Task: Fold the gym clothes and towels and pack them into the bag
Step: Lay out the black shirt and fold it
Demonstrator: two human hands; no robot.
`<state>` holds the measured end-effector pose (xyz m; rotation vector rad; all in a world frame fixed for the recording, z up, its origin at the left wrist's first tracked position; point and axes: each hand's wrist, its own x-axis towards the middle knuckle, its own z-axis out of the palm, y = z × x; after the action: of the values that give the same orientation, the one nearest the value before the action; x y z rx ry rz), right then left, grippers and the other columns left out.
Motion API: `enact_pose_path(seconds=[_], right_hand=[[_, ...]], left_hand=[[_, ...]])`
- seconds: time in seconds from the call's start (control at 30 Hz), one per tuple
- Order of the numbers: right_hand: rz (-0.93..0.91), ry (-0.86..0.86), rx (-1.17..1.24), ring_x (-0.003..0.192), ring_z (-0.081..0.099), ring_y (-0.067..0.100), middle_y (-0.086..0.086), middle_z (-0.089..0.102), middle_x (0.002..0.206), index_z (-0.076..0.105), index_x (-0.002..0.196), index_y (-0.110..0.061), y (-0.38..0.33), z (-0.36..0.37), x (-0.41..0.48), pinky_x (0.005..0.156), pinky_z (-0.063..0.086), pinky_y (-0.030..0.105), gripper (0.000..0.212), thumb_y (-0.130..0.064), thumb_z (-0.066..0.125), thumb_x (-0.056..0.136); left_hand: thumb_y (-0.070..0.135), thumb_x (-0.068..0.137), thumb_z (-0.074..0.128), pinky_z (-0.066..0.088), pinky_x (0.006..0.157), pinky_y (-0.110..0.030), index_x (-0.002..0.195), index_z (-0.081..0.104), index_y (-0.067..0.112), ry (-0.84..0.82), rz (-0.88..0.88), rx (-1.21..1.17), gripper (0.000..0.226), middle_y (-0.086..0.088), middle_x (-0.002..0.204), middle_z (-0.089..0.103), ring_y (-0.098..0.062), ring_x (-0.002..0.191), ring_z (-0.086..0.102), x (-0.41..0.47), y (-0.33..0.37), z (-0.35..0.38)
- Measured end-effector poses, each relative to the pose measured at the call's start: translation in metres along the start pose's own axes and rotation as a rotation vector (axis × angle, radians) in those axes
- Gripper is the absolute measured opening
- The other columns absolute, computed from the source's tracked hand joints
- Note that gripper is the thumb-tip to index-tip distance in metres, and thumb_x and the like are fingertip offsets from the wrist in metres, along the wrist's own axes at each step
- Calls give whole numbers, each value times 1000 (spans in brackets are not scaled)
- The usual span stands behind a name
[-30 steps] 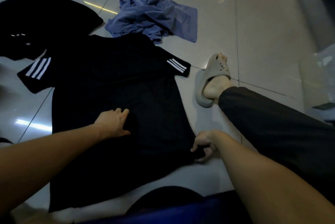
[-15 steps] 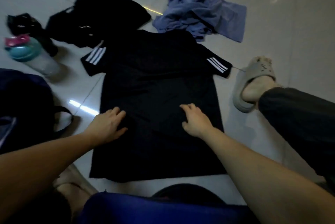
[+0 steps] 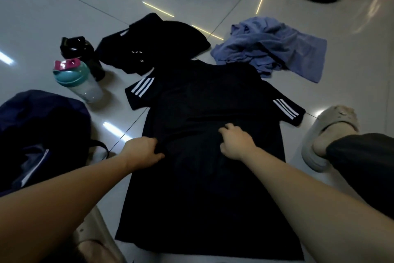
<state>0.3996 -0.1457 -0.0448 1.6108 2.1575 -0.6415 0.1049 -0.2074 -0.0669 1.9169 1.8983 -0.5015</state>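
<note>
- Your left hand [image 3: 141, 152] grips the shirt [image 3: 202, 188] at its left edge, with the fingertips tucked out of sight.
- Your right hand [image 3: 234, 143] lies curled on the middle of the shirt; you cannot tell whether it pinches cloth.
- The shirt lies flat on the floor [image 3: 64, 7].
- The bag [image 3: 42, 124] sits to the left, cut off by the frame.
- The towel [image 3: 270, 49] lies crumpled beyond the shirt's right sleeve.

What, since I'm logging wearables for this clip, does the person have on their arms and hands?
Nothing shows. Both forearms are bare to the picture's edge, no sleeve in view. The left hand and right hand carry no glove, watch or wristband; dim light hides finer detail.
</note>
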Motion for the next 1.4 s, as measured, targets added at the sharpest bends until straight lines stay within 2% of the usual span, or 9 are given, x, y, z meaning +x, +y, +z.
enact_pose_path(seconds=[0.2, 0.33, 0.47, 0.63, 0.73, 0.9, 1.07, 1.23, 1.4], right_hand=[[85, 110, 150, 148, 25, 36, 9, 18, 166, 22, 159, -21, 74, -34, 70, 117, 31, 50, 68, -47, 46, 101], [159, -35, 137, 149, 23, 37, 12, 20, 165, 32, 156, -20, 119, -49, 119, 119, 25, 52, 67, -60, 33, 102], [195, 278, 182, 108, 56, 41, 22, 58, 127, 57, 122, -6, 137, -90, 156, 91, 49, 49, 37, -33, 37, 105], [128, 26, 85, 140, 36, 42, 17, 29, 159, 34, 154, -14, 134, -110, 199, 114, 35, 51, 55, -34, 44, 104], [250, 120, 48, 126, 46, 46, 24, 41, 145, 42, 142, -5, 124, -113, 208, 103, 44, 50, 51, -36, 45, 101], [1, 255, 13, 121, 51, 41, 18, 49, 140, 48, 140, -9, 36, -90, 180, 97, 48, 49, 46, -27, 46, 97], [-229, 56, -76, 147, 24, 36, 11, 19, 164, 27, 157, -19, -45, -62, 162, 115, 31, 50, 60, -30, 46, 101], [-133, -120, -40, 154, -4, 32, 5, -5, 169, 11, 161, -27, -69, -57, 162, 122, 14, 54, 75, -46, 50, 100], [-93, -230, -32, 155, -6, 32, 5, -8, 169, 10, 161, -27, -75, -72, 169, 123, 17, 55, 78, -47, 53, 99]], left_hand=[[55, 87, 62, 51, 90, -42, 127, 56, 20, 301, 65, -117, 53, -6, 124, 54, -28, 114, 56, 73, -4, -39], [69, 84, 59, 42, 106, -49, 148, 43, 25, 219, 113, -10, 79, -8, 150, 40, -31, 135, 42, 119, 2, -47], [68, 86, 56, 50, 93, -46, 130, 57, 19, 378, 63, -3, 65, -9, 123, 57, -30, 115, 56, 148, 4, -54], [51, 92, 59, 48, 95, -50, 127, 60, 15, 421, -35, -137, 51, -12, 127, 58, -34, 120, 53, 169, -18, -65], [45, 94, 59, 48, 97, -47, 130, 60, 17, 418, -34, -236, 45, -9, 129, 58, -30, 124, 52, 167, -36, -65], [38, 93, 59, 44, 97, -50, 123, 61, 14, 574, -203, -309, 38, -11, 125, 56, -34, 118, 51, 160, -55, -61], [58, 85, 66, 47, 93, -52, 126, 55, 16, 424, -468, -389, 60, -16, 125, 57, -40, 119, 52, 153, -88, -56], [60, 79, 74, 47, 95, -49, 133, 54, 19, 477, -372, -414, 71, -11, 128, 57, -34, 120, 53, 153, -98, -64], [53, 82, 71, 49, 88, -43, 109, 59, 19, 480, -277, -343, 45, -4, 111, 56, -26, 102, 55, 160, -85, -67]])
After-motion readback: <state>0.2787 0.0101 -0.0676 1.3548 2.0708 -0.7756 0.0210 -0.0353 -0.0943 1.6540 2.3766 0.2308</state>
